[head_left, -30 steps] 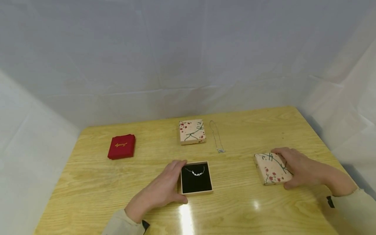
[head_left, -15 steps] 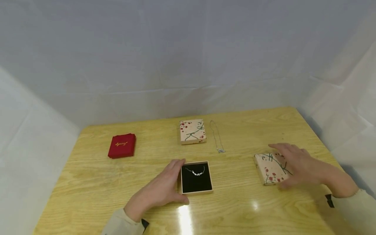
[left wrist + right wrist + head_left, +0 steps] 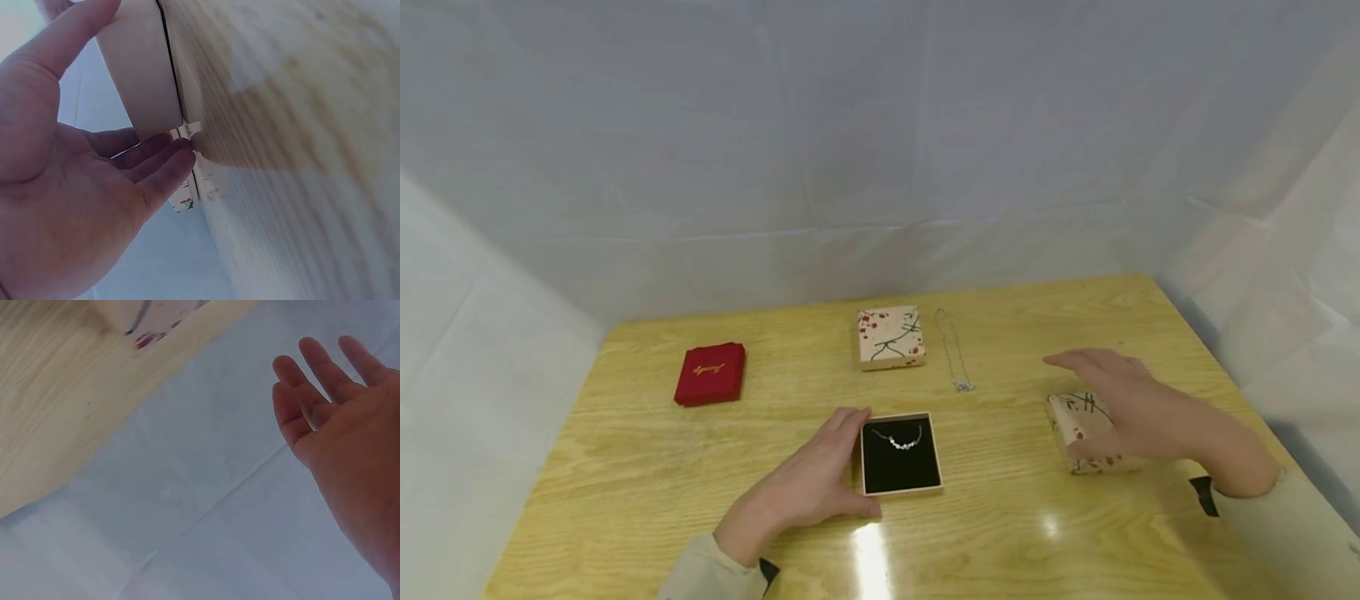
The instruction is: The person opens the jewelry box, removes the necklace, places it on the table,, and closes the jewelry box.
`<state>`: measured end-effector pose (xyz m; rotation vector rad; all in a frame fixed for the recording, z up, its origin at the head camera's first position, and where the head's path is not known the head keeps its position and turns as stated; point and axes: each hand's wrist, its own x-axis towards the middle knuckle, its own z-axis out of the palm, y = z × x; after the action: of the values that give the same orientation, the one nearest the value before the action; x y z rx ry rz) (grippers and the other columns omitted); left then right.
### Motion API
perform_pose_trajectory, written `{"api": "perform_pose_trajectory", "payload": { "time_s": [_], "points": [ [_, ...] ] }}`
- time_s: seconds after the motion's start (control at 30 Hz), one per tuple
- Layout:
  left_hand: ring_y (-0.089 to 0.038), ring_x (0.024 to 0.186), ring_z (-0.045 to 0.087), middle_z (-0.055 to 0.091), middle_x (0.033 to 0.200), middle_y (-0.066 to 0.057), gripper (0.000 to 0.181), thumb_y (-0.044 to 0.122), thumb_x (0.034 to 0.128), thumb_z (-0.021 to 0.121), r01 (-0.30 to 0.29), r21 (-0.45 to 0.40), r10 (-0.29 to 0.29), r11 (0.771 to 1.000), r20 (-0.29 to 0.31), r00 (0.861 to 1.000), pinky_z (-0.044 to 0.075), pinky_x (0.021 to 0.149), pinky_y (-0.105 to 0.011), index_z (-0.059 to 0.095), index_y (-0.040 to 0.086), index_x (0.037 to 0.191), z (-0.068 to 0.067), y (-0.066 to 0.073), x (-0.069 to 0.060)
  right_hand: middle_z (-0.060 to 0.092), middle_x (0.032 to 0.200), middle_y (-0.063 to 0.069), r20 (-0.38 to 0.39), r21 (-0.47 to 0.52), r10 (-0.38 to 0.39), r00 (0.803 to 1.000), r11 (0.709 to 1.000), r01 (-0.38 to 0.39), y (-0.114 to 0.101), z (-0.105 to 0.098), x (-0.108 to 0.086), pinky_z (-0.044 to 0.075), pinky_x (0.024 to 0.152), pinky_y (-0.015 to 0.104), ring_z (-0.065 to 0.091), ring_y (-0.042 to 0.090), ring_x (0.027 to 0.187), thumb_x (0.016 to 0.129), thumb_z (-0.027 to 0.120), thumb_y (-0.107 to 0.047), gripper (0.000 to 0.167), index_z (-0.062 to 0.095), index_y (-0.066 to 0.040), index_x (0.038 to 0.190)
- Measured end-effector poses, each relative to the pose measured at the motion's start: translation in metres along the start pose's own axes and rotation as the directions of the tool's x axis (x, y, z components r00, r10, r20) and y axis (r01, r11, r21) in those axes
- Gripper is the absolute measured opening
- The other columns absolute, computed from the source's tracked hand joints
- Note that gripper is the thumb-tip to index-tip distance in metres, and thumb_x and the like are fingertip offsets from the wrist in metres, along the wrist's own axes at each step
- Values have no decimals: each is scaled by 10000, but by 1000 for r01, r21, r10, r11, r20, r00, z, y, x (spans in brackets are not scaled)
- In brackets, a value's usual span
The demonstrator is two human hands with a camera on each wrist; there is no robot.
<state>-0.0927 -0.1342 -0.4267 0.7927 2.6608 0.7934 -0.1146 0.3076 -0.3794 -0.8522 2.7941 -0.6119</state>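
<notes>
Black lining [image 3: 891,473] shows inside an open box [image 3: 904,493] near the front of a wooden table [image 3: 1000,492], a silver chain [image 3: 906,445] with bright links lying across its far part. The person's left hand [image 3: 801,487] grips the box from its left side, thumb at the near corner, fingertips at the far one. Across the table, the right hand [image 3: 1142,417] hovers over a blossom-printed square [image 3: 1076,419], fingers extended and slightly parted. Farther back from us sit a red case [image 3: 711,374] with gold lettering, a second blossom-printed square [image 3: 891,335] and, just beside it, a thin necklace [image 3: 963,386].
</notes>
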Motion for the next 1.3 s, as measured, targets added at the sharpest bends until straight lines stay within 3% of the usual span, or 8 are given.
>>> {"api": "perform_pose_trajectory", "payload": {
  "time_s": [0.1,0.37,0.57,0.8,1.3],
  "points": [
    [-343,1479,406,402,1589,-188,1227,417,734,983,-1,2,1,1000,2,1000,328,1241,-473,286,-58,1625,0,1,0,395,1639,81,12,-1,-17,1000,1000,17,-11,1,11,235,1133,741,337,409,1494,869,879,-474,995,334,-187,1650],
    [-340,1485,396,390,1598,-189,1212,414,742,979,3,-2,-3,1000,8,1000,322,1244,-472,293,-61,1621,0,4,2,522,1554,52,-25,-71,-155,988,986,153,-38,13,40,383,1162,614,476,322,1431,958,786,-477,767,481,-138,1575],
    [-329,1475,408,392,1595,-181,1211,415,743,978,9,-8,-9,1000,11,1000,333,1239,-466,290,-52,1624,2,6,4,637,1390,13,-79,-119,-245,966,965,235,-62,26,61,486,1104,519,586,257,1309,974,791,-368,516,641,-133,1409],
    [-332,1473,407,397,1592,-183,1200,415,743,980,8,-14,-8,1000,5,1000,337,1238,-472,304,-52,1617,3,8,6,696,1226,75,-123,-221,-340,932,925,308,-83,48,81,556,1029,473,660,275,1156,942,830,-285,313,748,-100,1182],
    [-317,1453,428,426,1564,-164,1187,425,742,978,-2,0,2,1000,-6,1000,361,1227,-462,321,-52,1609,5,7,6,719,1220,67,-76,-320,-259,963,921,223,-102,79,106,551,1041,469,656,266,1166,944,819,-344,226,809,-145,1050]
  ]
}}
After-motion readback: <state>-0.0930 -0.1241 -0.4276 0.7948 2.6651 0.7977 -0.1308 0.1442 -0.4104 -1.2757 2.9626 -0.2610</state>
